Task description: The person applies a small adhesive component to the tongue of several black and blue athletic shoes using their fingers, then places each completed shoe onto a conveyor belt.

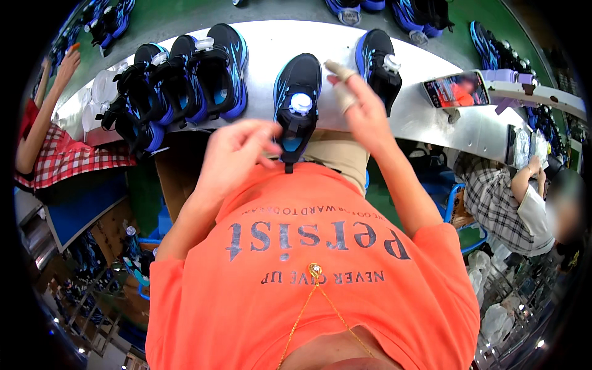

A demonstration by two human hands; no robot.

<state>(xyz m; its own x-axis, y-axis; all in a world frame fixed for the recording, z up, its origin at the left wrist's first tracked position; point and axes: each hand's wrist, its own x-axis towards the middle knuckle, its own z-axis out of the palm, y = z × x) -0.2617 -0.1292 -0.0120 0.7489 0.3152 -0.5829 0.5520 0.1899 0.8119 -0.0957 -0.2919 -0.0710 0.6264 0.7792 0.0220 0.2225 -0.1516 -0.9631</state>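
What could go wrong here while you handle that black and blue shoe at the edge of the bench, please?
The shoe overhangs the bench edge toward the lap, steadied only by the left hand at its tongue; it may tip off. The right hand, with a taped finger, hovers beside the white dial, so grip there may be weaker. The phone might distract.

Bright even overhead light; glare on white table; strong fisheye bending, dark rim, perhaps slight blur.
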